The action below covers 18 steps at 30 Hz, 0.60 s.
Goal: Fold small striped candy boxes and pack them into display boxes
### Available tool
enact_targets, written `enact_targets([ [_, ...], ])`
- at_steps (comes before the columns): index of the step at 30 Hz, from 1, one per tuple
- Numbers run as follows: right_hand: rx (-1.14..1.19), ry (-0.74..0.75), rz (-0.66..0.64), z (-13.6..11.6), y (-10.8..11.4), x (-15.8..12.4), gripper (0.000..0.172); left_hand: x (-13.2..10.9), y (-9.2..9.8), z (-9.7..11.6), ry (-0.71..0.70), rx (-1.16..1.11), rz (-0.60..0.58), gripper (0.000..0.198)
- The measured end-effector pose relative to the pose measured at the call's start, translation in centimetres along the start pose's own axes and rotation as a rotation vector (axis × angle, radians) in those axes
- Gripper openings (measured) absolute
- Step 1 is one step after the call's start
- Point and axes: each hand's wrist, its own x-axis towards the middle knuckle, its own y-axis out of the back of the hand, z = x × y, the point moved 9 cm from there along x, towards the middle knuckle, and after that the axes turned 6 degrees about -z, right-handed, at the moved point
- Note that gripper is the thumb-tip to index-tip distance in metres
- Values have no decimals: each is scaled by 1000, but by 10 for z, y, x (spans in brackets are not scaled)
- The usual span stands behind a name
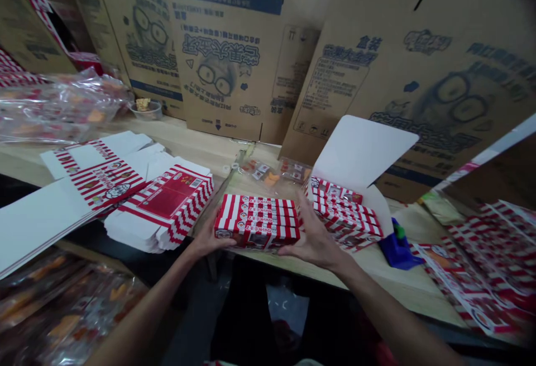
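Observation:
Between my two hands sits a row of several small red-and-white striped boxes [257, 220], side by side at the table's front edge. My left hand [209, 236] presses on the row's left end, thumb at the front. At the right end, my right hand [315, 240] closes on the row with fingers behind and thumb in front. Right beside that hand stands a larger striped carton [349, 237] with its white lid [362, 151] raised. More small striped boxes [343, 209] fill it. Small clear packets [266, 175] with orange pieces lie behind the row.
Flattened striped cartons [171, 198] are stacked to the left, overhanging the table edge. A blue tape dispenser [400, 248] and striped packages [481, 265] lie right. Cardboard boxes [234, 70] wall the back. Bagged packets [54, 106] and a plastic tub [146, 110] stand back left.

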Motion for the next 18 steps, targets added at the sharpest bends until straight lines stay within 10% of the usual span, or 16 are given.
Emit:
enact_targets([
  [6,-453,119,-555,-30,-43,64,124,-1,11,12,-63,139,63,96],
  [18,-403,123,-438,-30,-44,72,108,-11,29,12,138,215,102,111],
])
